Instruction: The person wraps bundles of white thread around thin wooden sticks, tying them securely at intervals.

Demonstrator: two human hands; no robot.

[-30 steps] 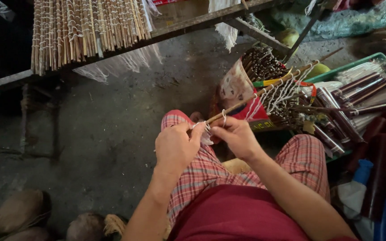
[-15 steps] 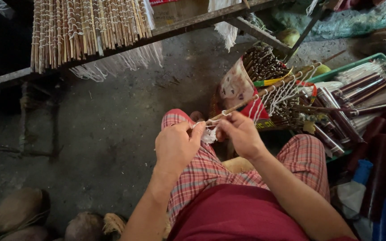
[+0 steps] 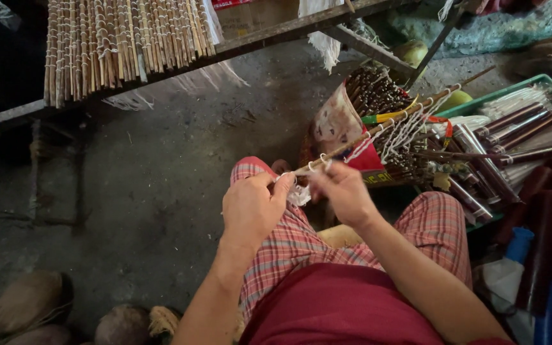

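I sit with my knees in red checked trousers. My left hand [image 3: 250, 207] and my right hand [image 3: 342, 190] meet above my lap, both pinching white string [image 3: 299, 193] at the near end of a long thin bamboo stick [image 3: 378, 128]. The stick slants up and right, with more white string loops hanging from it along its length. Both hands have fingers closed on the string and the stick end.
A rack of bamboo sticks tied with white cord [image 3: 122, 41] lies on a wooden bench at top left. A bag of dark sticks [image 3: 375, 96] and a green tray [image 3: 509, 92] of dark red sticks stand at right. Coconut husks [image 3: 30, 303] lie on the concrete floor, bottom left.
Both hands stay together at the stick end, shifting slightly as the fingers work the white string; the stick keeps its slant.
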